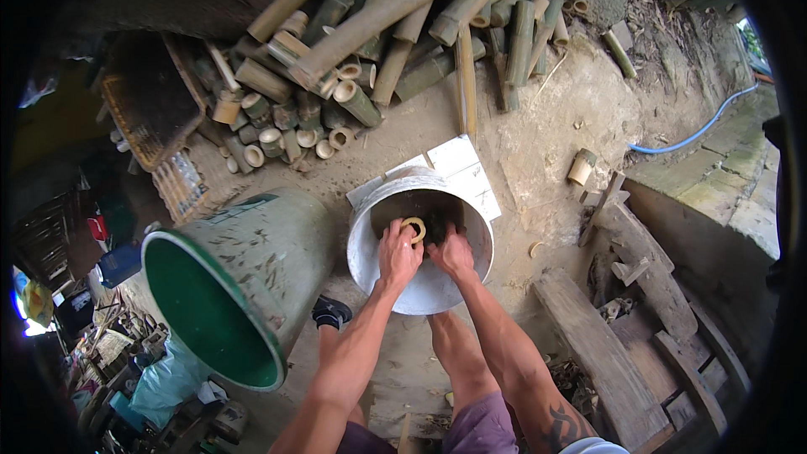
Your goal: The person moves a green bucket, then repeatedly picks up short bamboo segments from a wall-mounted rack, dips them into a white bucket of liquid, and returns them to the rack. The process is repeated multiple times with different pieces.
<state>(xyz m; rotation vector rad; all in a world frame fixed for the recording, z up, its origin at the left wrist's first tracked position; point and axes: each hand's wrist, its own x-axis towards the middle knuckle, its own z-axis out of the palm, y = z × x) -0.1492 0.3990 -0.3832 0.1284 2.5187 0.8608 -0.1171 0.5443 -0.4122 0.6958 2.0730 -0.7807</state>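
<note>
A white round bucket [363,262] stands in front of me, with dark contents inside. My left hand [398,254] is closed around a short bamboo piece, whose pale ring-shaped cut end [414,229] faces up within the bucket's mouth. Beside it, my right hand [452,252] reaches into the bucket with fingers curled and closed. Its fingertips are lost against the dark inside, so what it grips cannot be made out.
Cut bamboo pieces [353,101] are heaped beyond the bucket. A large grey bin with a green inside [210,311] lies tipped at left. White tiles [466,170] lie behind the bucket. Wooden planks [601,361] and a concrete ledge [714,193] with a blue hose [698,134] are at right.
</note>
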